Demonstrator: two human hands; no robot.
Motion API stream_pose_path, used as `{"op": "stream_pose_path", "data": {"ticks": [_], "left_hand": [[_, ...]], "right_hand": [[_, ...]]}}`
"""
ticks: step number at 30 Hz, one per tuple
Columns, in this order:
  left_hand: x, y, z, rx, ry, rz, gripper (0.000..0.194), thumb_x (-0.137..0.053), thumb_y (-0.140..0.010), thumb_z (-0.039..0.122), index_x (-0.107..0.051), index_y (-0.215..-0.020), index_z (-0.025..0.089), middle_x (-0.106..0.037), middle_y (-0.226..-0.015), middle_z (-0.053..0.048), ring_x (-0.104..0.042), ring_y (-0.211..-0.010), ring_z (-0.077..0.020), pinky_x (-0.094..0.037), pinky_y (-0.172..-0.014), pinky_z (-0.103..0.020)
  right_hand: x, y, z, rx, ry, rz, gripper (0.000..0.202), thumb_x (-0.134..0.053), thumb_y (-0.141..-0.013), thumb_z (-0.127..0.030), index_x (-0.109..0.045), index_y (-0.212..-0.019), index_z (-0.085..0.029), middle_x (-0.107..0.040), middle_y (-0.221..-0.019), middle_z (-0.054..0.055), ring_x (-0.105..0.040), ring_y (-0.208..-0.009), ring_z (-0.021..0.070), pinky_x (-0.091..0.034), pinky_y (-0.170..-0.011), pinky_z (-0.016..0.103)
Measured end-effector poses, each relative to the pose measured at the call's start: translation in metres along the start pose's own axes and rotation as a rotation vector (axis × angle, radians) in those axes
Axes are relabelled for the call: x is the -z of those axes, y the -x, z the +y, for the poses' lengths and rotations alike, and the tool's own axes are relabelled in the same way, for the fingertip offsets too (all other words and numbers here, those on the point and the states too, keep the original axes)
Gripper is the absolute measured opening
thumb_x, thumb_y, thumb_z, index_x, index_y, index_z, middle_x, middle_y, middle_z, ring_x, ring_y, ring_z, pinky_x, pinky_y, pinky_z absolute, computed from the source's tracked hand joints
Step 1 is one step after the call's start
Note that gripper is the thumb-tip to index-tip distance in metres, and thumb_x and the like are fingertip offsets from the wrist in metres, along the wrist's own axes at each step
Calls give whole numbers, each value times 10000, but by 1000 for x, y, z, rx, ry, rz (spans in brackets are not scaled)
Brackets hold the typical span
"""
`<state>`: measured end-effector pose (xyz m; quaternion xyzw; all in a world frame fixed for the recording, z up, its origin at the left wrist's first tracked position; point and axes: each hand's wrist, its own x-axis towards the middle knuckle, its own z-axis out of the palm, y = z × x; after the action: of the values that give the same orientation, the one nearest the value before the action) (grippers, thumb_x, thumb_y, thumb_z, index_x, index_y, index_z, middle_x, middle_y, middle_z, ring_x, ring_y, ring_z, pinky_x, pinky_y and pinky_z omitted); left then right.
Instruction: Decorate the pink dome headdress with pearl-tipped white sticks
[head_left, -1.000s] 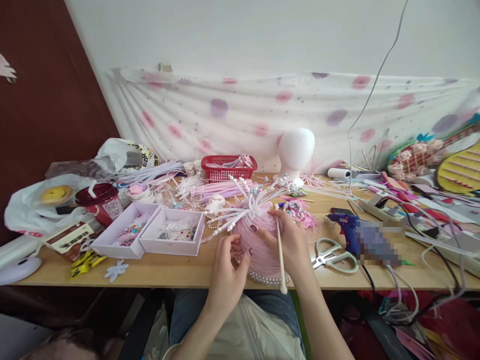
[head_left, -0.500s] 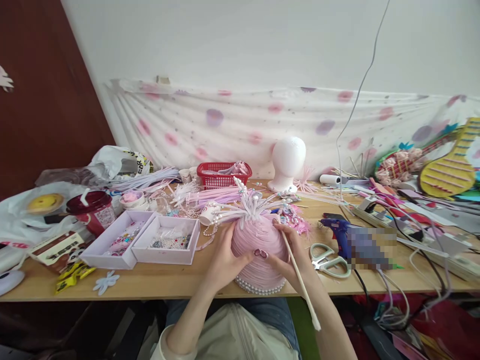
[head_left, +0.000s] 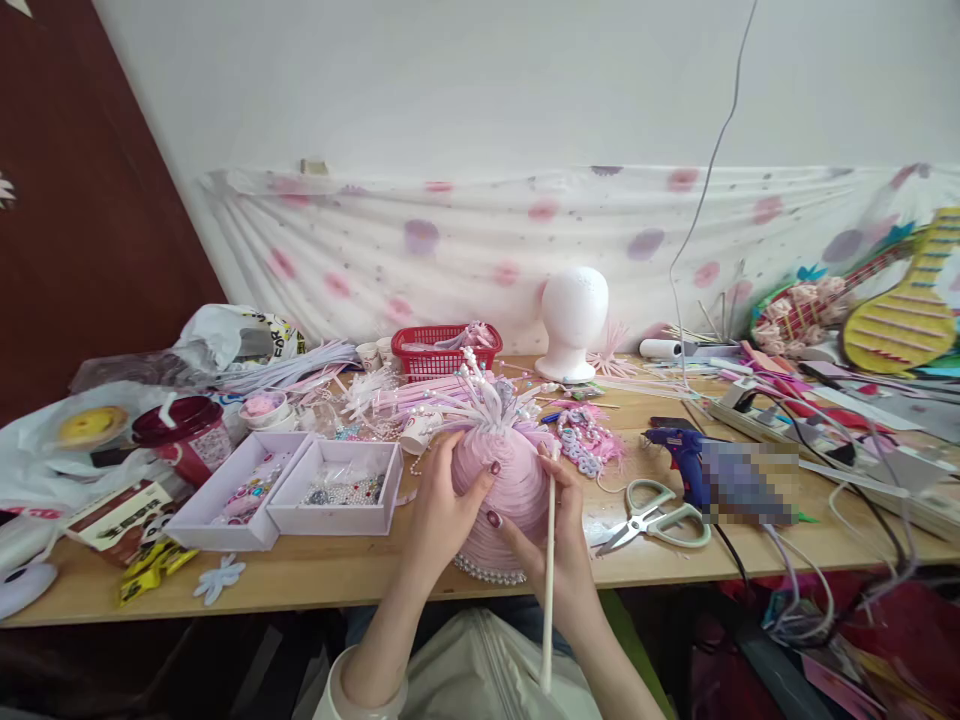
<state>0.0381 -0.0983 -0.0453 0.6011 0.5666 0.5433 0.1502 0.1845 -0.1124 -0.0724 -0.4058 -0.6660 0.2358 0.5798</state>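
Note:
A pink dome-shaped headpiece (head_left: pixel 520 488), wrapped in fuzzy strands, is between my two hands near the table's front edge. White pearls (head_left: pixel 487 572) trim its lower rim, and a spray of pale stems and beads (head_left: pixel 495 402) rises from its top. My left hand (head_left: pixel 441 505) grips its left side, thumb across the front. On the opposite side, my right hand (head_left: pixel 568 535) holds it with the thumb below the left one. A long cream stick (head_left: pixel 550 590) runs down along my right fingers and palm, its lower end hanging free over my lap.
Scissors (head_left: pixel 652 518) lie partly spread on the right, beside a blue glue gun (head_left: pixel 679 455). Two white boxes (head_left: pixel 334 515) of beads stand on the left. Behind are a red basket (head_left: pixel 416 362) and a white foam head (head_left: pixel 574 315). Cables and a power strip (head_left: pixel 780 425) fill the right.
The headpiece has tilted and turned slightly between my hands. My left thumb has moved up its front, and the cream stick has swung to near vertical. The camera view has shifted a little.

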Motion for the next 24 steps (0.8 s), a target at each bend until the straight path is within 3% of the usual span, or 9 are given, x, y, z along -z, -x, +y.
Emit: {"op": "stream_pose_path", "data": {"ticks": [3,5,7,11,13,18,22,24], "left_hand": [[-3,4,0,-86,-54,11,414,-611,-863,390,-536,-1228,211,-575,-1319,-127,-501,-1292,-277,-393,-1088,-491],[-1,8,1,-108,-71,52,429,-622,-858,366,-535,-1250,214,-574,-1325,-124,-503,-1290,-277,-402,-1085,-490],[8,15,1,-132,-68,99,383,-592,-877,319,-560,-1247,224,-594,-1303,-111,-529,-1260,-259,-431,-1063,-458],[41,31,-4,-84,-19,96,247,-470,-939,282,-670,-1073,229,-699,-1018,-63,-666,-963,-188,-530,-874,-326],[64,34,-11,3,-16,138,276,-463,-943,321,-658,-1110,220,-676,-852,-29,-654,-768,-155,-537,-748,-279],[120,20,-25,75,17,455,278,-471,-918,386,-644,-994,182,-472,-605,48,-532,-587,-124,-507,-672,-254],[148,10,-27,123,-6,578,205,-576,-814,353,-650,-855,165,-506,-529,51,-497,-509,-115,-457,-546,-228],[153,7,-28,159,-21,617,181,-614,-758,332,-650,-806,161,-529,-495,47,-498,-473,-116,-432,-498,-226]], "right_hand": [[17,-12,11,-12,22,-34,549,-656,-820,-418,-425,-1283,-236,-519,-1338,126,-493,-1263,304,-410,-1040,492],[37,-28,24,-68,76,-66,372,-566,-878,-457,-534,-1168,-227,-631,-1203,114,-599,-1113,295,-484,-922,451],[60,-49,37,-155,254,-50,331,-447,-933,-466,-612,-1073,-217,-703,-1018,104,-657,-950,295,-503,-821,434],[95,-93,60,24,656,-195,291,-421,-899,-307,-680,-976,-197,-725,-852,104,-667,-842,298,-482,-755,399],[101,-112,68,90,788,-267,295,-441,-860,-216,-702,-997,-199,-731,-827,101,-666,-810,287,-475,-715,370],[99,-139,78,162,913,-332,479,-423,-742,-34,-688,-1115,-177,-748,-905,116,-685,-820,256,-479,-681,319],[100,-141,70,75,975,-327,508,-405,-733,-47,-677,-1141,-183,-737,-1066,138,-694,-900,272,-481,-696,326],[102,-137,62,-14,1027,-255,412,-392,-805,-136,-706,-1064,-199,-751,-979,141,-695,-853,297,-468,-653,345]]}}
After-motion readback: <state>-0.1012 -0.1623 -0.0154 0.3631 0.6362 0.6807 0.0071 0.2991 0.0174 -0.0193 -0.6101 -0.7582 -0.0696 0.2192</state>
